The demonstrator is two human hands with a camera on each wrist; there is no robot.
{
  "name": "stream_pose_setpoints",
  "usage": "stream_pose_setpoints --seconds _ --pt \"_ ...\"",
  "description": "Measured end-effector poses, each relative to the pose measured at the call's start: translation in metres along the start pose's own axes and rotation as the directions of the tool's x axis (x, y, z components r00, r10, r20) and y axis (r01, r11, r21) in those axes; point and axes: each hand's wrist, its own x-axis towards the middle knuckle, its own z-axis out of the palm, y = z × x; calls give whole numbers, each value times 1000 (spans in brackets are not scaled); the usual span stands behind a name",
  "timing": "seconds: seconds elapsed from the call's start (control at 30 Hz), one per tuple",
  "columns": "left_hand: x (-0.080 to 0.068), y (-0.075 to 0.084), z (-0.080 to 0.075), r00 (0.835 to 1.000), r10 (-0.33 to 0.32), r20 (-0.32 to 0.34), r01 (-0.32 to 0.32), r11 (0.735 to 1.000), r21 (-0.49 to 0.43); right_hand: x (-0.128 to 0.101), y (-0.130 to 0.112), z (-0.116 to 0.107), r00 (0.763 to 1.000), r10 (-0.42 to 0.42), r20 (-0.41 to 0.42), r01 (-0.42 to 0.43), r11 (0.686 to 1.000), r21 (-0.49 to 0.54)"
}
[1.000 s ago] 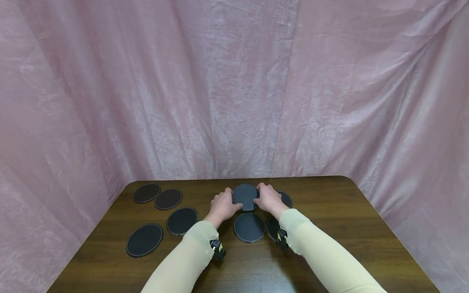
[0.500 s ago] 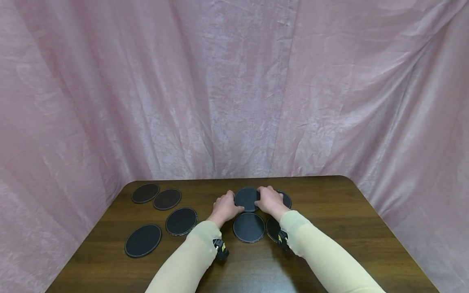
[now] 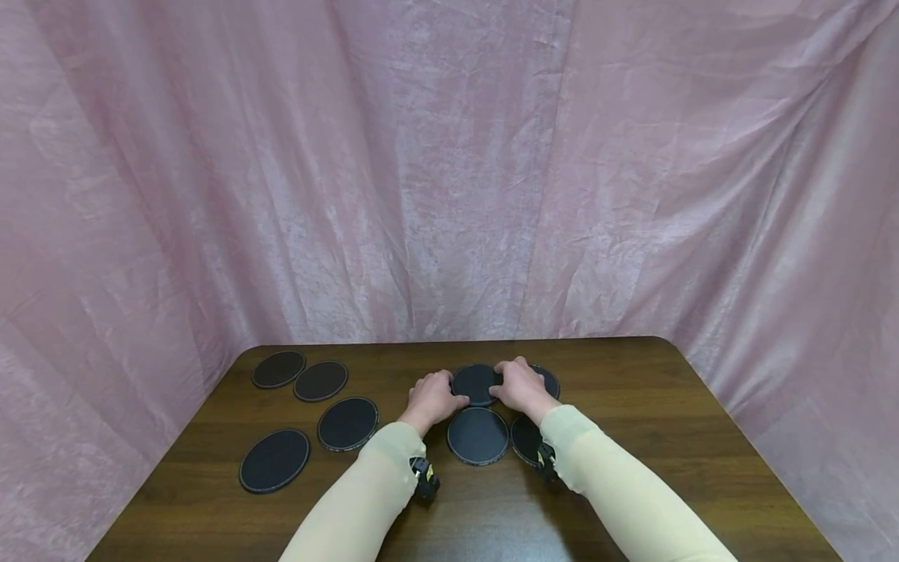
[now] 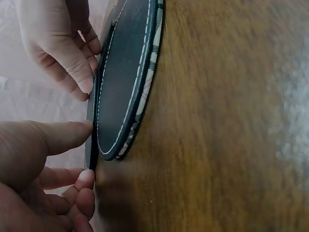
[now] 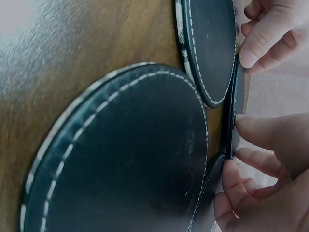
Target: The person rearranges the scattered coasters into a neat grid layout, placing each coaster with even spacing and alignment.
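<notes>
Both the left hand (image 3: 430, 398) and right hand (image 3: 518, 386) pinch the rim of one dark coaster (image 3: 476, 384), seemingly just off the table (image 3: 667, 437); lower it level beyond the nearer coaster (image 3: 477, 435).

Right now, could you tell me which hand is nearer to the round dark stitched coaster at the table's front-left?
Left. The left hand is closer to that coaster; the right hand lies farther right.
</notes>
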Motion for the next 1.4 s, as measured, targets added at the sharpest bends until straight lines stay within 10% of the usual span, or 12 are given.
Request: stream_pose_setpoints --seconds 0.3,1.0,1.4 --pt "51 -49 46 999 40 -34 -37 997 75 -2 2 1 999 -36 7 36 999 0" --pt "51 -47 43 1000 26 -15 -24 995 98 -5 -1 -1 1000 -25 15 25 999 -36" --pt "-2 -6 -1 999 44 -26 -43 997 61 -7 -4 -4 1000 -23 19 23 999 -32"
